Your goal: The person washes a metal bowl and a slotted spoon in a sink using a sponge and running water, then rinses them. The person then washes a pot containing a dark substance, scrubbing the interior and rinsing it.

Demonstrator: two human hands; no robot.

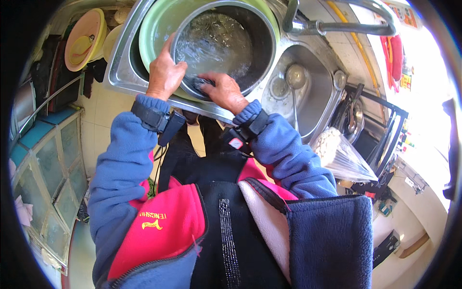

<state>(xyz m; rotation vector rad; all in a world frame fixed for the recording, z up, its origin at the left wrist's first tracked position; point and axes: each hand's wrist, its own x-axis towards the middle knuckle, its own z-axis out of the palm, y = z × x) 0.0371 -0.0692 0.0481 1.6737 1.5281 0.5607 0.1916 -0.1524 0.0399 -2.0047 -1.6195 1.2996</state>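
Note:
A dark metal pot (258,47) with cloudy water and small floating bits in it rests tilted in a light green plastic basin (153,34), over the left bowl of a steel sink. My left hand (165,70) grips the pot's left rim, thumb on the outer side nearest me. My right hand (223,90) presses a dark scouring pad (203,83) against the inner wall at the pot's near edge. The fingertips of my right hand are partly hidden by the pad and blur.
A metal ladle (296,77) lies in the right sink bowl (317,104). The faucet (335,28) reaches over the back right. A clear plastic bag (343,162) with pale contents hangs by the sink's right corner. Pink and yellow basins (85,39) stand at far left.

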